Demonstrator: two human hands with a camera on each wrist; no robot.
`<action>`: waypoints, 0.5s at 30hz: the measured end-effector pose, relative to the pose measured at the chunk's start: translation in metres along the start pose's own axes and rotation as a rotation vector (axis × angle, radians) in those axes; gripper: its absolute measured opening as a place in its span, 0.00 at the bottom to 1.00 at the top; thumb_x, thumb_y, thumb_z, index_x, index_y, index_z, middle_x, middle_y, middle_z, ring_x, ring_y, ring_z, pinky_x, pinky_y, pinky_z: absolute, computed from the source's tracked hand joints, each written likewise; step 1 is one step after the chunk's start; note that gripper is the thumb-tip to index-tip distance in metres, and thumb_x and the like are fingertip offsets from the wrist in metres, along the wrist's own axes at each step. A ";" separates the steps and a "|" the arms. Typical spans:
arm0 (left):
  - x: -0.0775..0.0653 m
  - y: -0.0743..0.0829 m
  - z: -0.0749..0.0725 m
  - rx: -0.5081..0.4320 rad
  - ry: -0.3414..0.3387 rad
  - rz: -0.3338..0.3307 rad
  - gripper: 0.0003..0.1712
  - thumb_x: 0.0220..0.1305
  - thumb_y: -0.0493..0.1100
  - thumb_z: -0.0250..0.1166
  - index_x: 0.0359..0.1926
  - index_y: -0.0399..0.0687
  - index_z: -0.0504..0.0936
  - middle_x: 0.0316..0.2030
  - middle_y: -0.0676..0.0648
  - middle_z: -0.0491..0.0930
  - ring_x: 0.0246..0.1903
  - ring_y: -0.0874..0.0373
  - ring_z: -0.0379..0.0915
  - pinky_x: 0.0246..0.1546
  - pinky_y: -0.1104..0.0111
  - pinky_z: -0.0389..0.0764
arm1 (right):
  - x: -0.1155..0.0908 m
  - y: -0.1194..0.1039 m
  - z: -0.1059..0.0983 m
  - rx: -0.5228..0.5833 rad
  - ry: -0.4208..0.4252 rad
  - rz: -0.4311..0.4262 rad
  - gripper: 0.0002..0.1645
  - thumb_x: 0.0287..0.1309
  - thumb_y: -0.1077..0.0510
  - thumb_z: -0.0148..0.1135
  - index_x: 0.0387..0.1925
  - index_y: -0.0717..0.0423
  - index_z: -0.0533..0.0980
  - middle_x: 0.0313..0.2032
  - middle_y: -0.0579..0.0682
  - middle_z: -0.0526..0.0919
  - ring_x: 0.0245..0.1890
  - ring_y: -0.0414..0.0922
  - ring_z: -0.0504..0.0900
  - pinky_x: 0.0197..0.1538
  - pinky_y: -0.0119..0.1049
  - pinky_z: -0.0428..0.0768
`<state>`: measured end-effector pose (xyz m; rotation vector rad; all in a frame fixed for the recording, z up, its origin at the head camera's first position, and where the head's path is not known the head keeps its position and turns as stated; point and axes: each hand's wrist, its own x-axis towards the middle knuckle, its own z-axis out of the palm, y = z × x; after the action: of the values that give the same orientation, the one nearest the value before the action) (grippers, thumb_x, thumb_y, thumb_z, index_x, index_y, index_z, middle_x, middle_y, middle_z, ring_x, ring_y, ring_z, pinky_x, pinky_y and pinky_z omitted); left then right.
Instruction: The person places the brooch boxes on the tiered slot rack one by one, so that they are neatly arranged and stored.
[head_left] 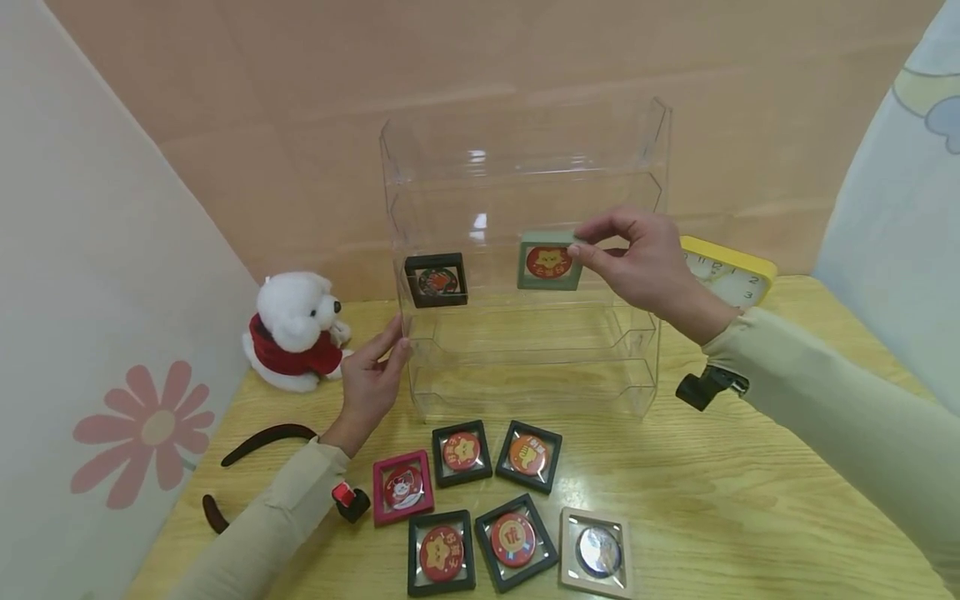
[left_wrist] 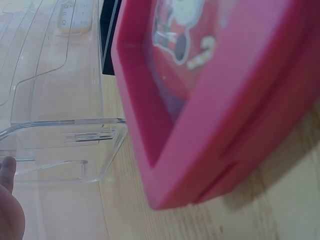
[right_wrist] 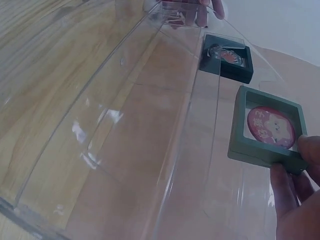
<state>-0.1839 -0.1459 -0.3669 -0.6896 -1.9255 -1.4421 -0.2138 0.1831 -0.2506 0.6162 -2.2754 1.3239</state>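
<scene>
My right hand [head_left: 637,258] pinches a green square display frame [head_left: 550,262] by its right side, between thumb and fingers. Inside that frame sits a red round badge with a yellow star figure. It is upright at a middle tier of a clear acrylic tiered rack [head_left: 525,358]. At the rack's left side panel, my left hand [head_left: 372,379] holds the edge with thumb and fingers. A black display frame [head_left: 436,280] stands on the same tier, to the left of the green one. In the right wrist view the green frame [right_wrist: 268,126] shows close, held at its corner.
Several black frames [head_left: 461,452] lie before the rack, with a pink frame [head_left: 403,487] and a beige frame [head_left: 596,552]. A white plush bear [head_left: 296,329] sits left. Behind my right arm is a yellow clock [head_left: 727,271]. A dark curved band [head_left: 266,440] lies at left.
</scene>
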 end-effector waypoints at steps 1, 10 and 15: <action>0.000 0.000 0.000 -0.005 -0.001 -0.003 0.21 0.55 0.17 0.58 0.52 0.20 0.72 0.49 0.29 0.73 0.44 0.42 0.77 0.35 0.75 0.81 | 0.001 0.000 0.002 -0.002 -0.003 -0.005 0.08 0.54 0.65 0.68 0.36 0.67 0.80 0.36 0.53 0.81 0.37 0.37 0.80 0.39 0.26 0.82; -0.002 -0.003 -0.001 -0.013 0.007 0.013 0.21 0.54 0.16 0.58 0.51 0.20 0.72 0.48 0.29 0.74 0.43 0.41 0.77 0.35 0.75 0.81 | 0.008 -0.004 0.024 -0.021 -0.018 0.029 0.08 0.55 0.64 0.68 0.37 0.64 0.80 0.38 0.51 0.80 0.40 0.42 0.79 0.42 0.31 0.82; -0.003 -0.002 -0.003 -0.008 0.012 -0.004 0.21 0.55 0.16 0.58 0.52 0.20 0.72 0.48 0.29 0.74 0.42 0.35 0.75 0.35 0.75 0.81 | 0.012 -0.001 0.038 0.002 -0.035 0.027 0.08 0.55 0.64 0.67 0.37 0.64 0.80 0.38 0.53 0.80 0.40 0.44 0.79 0.42 0.32 0.83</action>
<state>-0.1826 -0.1499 -0.3701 -0.6796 -1.9144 -1.4541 -0.2280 0.1475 -0.2602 0.6159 -2.3182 1.3384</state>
